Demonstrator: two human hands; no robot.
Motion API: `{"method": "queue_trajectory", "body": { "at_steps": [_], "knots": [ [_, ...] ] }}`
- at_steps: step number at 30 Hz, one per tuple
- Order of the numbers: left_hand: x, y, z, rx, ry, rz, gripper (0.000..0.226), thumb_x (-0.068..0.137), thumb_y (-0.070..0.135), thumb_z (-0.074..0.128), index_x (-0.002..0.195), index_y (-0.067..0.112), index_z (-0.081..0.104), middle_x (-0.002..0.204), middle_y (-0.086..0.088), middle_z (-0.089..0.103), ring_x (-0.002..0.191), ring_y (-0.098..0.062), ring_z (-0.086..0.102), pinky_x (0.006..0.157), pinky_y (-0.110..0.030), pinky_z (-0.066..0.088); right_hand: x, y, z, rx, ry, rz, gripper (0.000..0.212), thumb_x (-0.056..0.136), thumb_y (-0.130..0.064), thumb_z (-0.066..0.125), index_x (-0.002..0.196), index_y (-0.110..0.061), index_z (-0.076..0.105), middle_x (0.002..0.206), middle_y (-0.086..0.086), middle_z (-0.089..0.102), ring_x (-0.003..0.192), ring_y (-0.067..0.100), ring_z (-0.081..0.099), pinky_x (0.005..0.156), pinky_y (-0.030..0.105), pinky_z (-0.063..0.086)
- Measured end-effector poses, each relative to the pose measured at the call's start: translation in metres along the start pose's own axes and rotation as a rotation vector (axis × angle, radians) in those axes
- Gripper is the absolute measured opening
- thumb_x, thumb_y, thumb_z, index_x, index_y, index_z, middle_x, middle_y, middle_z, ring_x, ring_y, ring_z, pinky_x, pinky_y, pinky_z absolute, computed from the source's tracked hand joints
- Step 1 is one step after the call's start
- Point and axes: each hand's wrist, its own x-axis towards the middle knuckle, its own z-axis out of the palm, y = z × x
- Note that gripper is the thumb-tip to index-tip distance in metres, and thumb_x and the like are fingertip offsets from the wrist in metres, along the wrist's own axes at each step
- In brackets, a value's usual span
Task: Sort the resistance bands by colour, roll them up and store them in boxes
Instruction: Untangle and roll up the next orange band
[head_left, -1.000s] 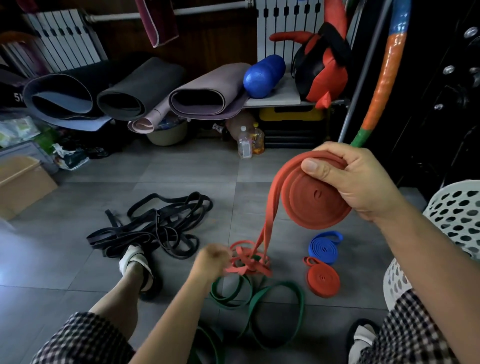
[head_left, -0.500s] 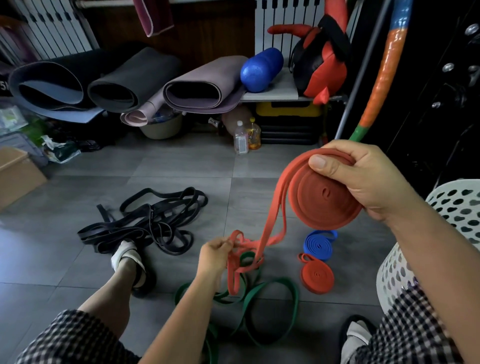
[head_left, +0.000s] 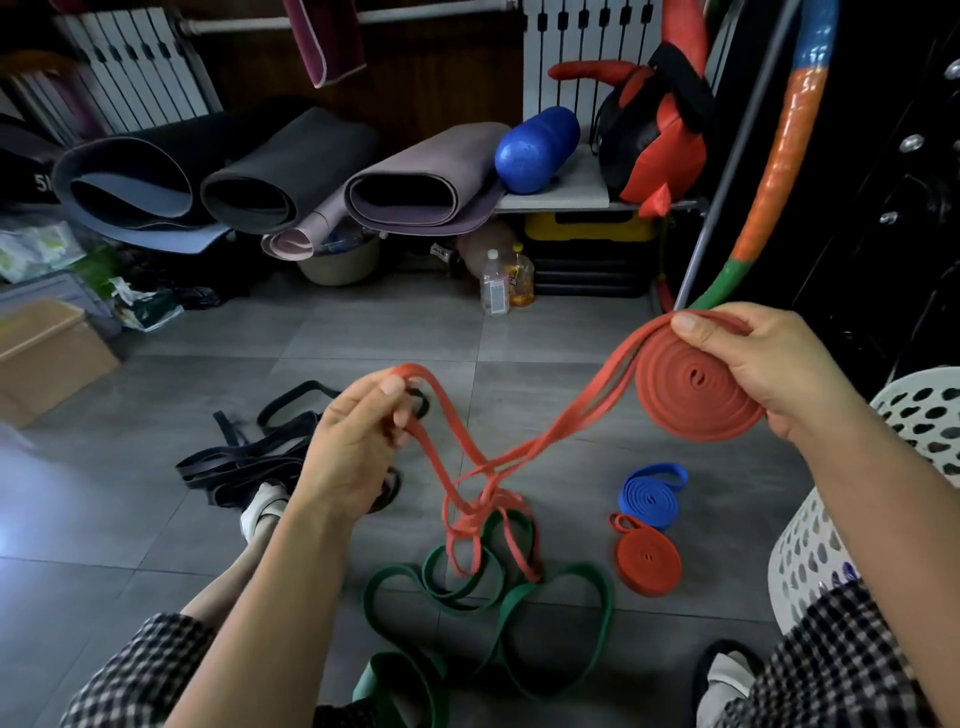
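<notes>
Orange-red band (head_left: 696, 387), green bands (head_left: 483, 603), black bands (head_left: 244, 462), blue coil (head_left: 652, 496), grey floor tiles (head_left: 363, 332), checked shorts (head_left: 135, 670)

Right hand (head_left: 774, 371) gripping red coil (head_left: 698, 392), left hand (head_left: 350, 441) holding its loose loop

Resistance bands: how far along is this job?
Done: small red roll and blue roll on the floor. In hand: the right hand grips a part-wound red coil, the left hand holds its loose tail. Left: green bands and black bands lie unrolled; none visibly boxed.

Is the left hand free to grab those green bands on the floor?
Probably not yet: the left hand grips a loop of the orange band, though the green bands lie mostly uncovered below.
</notes>
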Motion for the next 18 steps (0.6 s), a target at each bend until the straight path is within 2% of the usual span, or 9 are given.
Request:
{"method": "queue_trajectory", "body": {
  "at_steps": [3, 6, 8, 9, 11, 13, 16, 18],
  "knots": [
    [0.003, 0.004, -0.003, -0.151, 0.005, 0.026, 0.036, 0.05, 0.042, 0.086, 0.072, 0.018, 0.07, 0.068, 0.002, 0.063, 0.063, -0.01, 0.057, 0.061, -0.021, 0.05, -0.001, 0.002, 0.005, -0.055, -0.032, -0.008, 0.012, 0.082, -0.023, 0.067, 0.081, -0.011, 0.064, 0.064, 0.001, 0.063, 0.044, -0.001, 0.056, 0.048, 0.012, 0.045],
    [0.001, 0.003, -0.003, 0.059, -0.007, 0.001, 0.035, 0.056, 0.04, 0.084, 0.079, 0.016, 0.073, 0.081, -0.003, 0.07, 0.074, -0.014, 0.064, 0.072, -0.022, 0.053, -0.005, 0.001, 0.011, -0.101, -0.073, -0.022, 0.015, 0.082, -0.024, 0.067, 0.082, -0.009, 0.066, 0.067, 0.003, 0.063, 0.052, 0.005, 0.059, 0.056, 0.018, 0.048],
    [-0.001, -0.004, 0.003, 0.257, 0.003, -0.038, 0.014, 0.073, 0.025, 0.075, 0.083, 0.016, 0.071, 0.085, -0.001, 0.071, 0.08, -0.012, 0.065, 0.078, -0.022, 0.052, -0.008, -0.004, 0.014, -0.106, -0.106, -0.042, 0.012, 0.08, -0.027, 0.068, 0.077, -0.015, 0.067, 0.064, -0.001, 0.066, 0.062, 0.014, 0.06, 0.068, 0.029, 0.049],
    [-0.002, -0.008, 0.006, 0.334, 0.02, -0.041, 0.004, 0.08, 0.014, 0.068, 0.084, 0.015, 0.069, 0.084, 0.0, 0.07, 0.079, -0.009, 0.064, 0.078, -0.021, 0.051, -0.011, -0.008, 0.016, -0.088, -0.127, -0.058, 0.011, 0.078, -0.029, 0.069, 0.074, -0.019, 0.068, 0.061, -0.003, 0.067, 0.064, 0.015, 0.061, 0.07, 0.033, 0.05],
    [-0.003, -0.021, 0.009, 0.462, 0.041, -0.047, 0.016, 0.085, 0.0, 0.059, 0.081, 0.014, 0.065, 0.078, 0.002, 0.064, 0.07, 0.001, 0.059, 0.073, -0.014, 0.046, -0.015, -0.017, 0.019, -0.05, -0.165, -0.103, 0.013, 0.071, -0.036, 0.07, 0.069, -0.023, 0.067, 0.061, -0.007, 0.068, 0.064, 0.012, 0.062, 0.071, 0.033, 0.051],
    [-0.008, -0.035, 0.011, 0.583, -0.001, -0.117, 0.022, 0.085, -0.005, 0.058, 0.077, 0.014, 0.062, 0.073, 0.003, 0.056, 0.06, 0.005, 0.052, 0.063, -0.008, 0.04, -0.019, -0.026, 0.021, -0.017, -0.186, -0.146, 0.019, 0.063, -0.042, 0.067, 0.069, -0.024, 0.067, 0.061, -0.009, 0.068, 0.062, 0.007, 0.062, 0.067, 0.028, 0.051],
    [-0.015, -0.062, 0.009, 0.783, -0.116, -0.206, 0.028, 0.083, -0.006, 0.058, 0.072, 0.02, 0.061, 0.075, 0.003, 0.054, 0.062, -0.003, 0.052, 0.062, -0.01, 0.04, -0.021, -0.035, 0.023, 0.038, -0.209, -0.185, 0.021, 0.062, -0.041, 0.065, 0.071, -0.023, 0.066, 0.058, -0.01, 0.066, 0.057, 0.002, 0.06, 0.059, 0.019, 0.05],
    [-0.02, -0.078, 0.011, 0.755, -0.068, -0.237, 0.025, 0.085, -0.003, 0.056, 0.071, 0.017, 0.061, 0.071, 0.002, 0.056, 0.058, -0.005, 0.053, 0.059, -0.015, 0.044, -0.02, -0.037, 0.023, 0.042, -0.217, -0.195, 0.019, 0.063, -0.039, 0.065, 0.071, -0.022, 0.065, 0.058, -0.009, 0.066, 0.055, 0.003, 0.06, 0.057, 0.016, 0.05]
  ]
}}
